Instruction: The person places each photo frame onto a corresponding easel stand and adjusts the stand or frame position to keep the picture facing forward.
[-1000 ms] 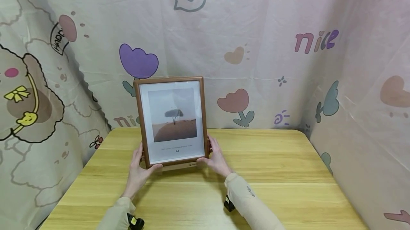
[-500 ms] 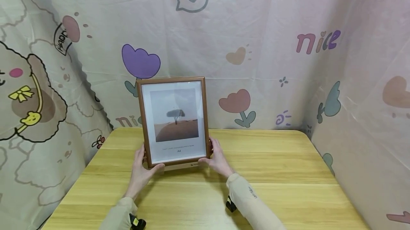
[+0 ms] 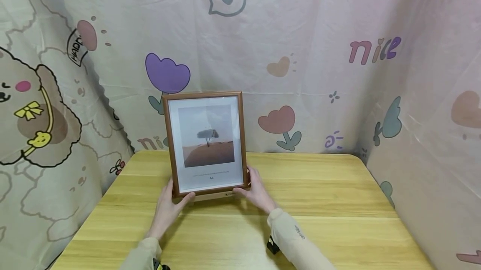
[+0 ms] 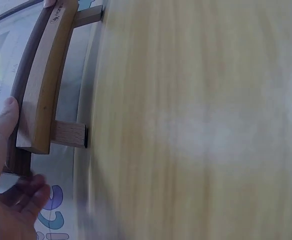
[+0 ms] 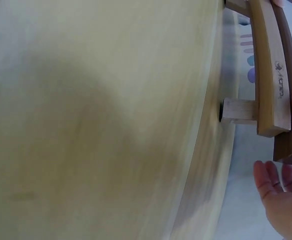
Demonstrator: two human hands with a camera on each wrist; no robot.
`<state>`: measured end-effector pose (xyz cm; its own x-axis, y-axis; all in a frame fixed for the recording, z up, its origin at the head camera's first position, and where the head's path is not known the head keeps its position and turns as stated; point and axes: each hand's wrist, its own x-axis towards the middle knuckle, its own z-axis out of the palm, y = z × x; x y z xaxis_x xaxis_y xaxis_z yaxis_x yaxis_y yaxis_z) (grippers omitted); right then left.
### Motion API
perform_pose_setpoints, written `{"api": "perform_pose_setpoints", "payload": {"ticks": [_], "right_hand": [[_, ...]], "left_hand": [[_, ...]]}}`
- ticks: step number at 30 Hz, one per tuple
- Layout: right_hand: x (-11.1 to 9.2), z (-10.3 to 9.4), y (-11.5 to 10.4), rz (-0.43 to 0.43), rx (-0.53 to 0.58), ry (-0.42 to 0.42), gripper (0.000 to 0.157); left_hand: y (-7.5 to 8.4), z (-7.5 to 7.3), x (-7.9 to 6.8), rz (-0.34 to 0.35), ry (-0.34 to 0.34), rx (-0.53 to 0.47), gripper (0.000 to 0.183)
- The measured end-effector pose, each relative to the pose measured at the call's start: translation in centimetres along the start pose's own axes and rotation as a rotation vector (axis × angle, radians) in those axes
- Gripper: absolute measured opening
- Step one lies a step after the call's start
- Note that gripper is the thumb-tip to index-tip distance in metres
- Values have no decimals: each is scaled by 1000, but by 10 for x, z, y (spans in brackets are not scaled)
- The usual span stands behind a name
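Note:
A brown wooden picture frame, showing a tree on a reddish hill and marked A4, leans back slightly on a pale wooden stand. Two short feet of the stand meet the tabletop in the wrist views. At the frame's lower left corner is my left hand, its thumb on the front of the bottom edge and its fingers curled round by the side. My right hand holds the lower right corner likewise, thumb in front. In the right wrist view its fingertips show just past the corner.
The yellow wood-grain table extends to both sides and in front of the frame. Close behind hangs a pale printed curtain, with further curtain at left and right. Beige sleeves with black wrist cameras lie over the near table.
Both hands have slid slightly lower along the picture frame's sides, thumbs still at its bottom edge. The frame stays put on its stand; the whole head view has shifted slightly.

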<state>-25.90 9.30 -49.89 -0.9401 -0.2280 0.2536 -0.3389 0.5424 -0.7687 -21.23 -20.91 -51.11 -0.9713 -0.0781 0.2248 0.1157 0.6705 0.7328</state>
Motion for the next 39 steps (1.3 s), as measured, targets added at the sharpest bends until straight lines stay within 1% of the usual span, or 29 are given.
{"api": "perform_pose_setpoints", "payload": {"ticks": [2,6,9,14,22,26,33,39], "right_hand": [[-1,1,1,22,10,-14,98],[-3,2,3,56,68,-40,101],[-4,2,3,67,123,-63,101],[-4,2,3,77,156,-84,99],[-5,2,4,82,163,-75,97],[-5,3,3,88,170,-71,97],[-5,4,2,96,159,-64,96],[-5,5,3,90,155,-59,96]], "left_hand": [[-1,-1,0,-8,-6,5,103],[-2,-1,0,-16,-1,15,98],[-4,-1,0,-23,-1,4,96],[-5,-1,0,-15,6,-23,93],[-5,2,-1,17,18,-108,87],[-5,3,-1,33,31,-110,87],[-6,4,-1,48,27,-143,88],[-6,4,-1,41,33,-142,87]]}}
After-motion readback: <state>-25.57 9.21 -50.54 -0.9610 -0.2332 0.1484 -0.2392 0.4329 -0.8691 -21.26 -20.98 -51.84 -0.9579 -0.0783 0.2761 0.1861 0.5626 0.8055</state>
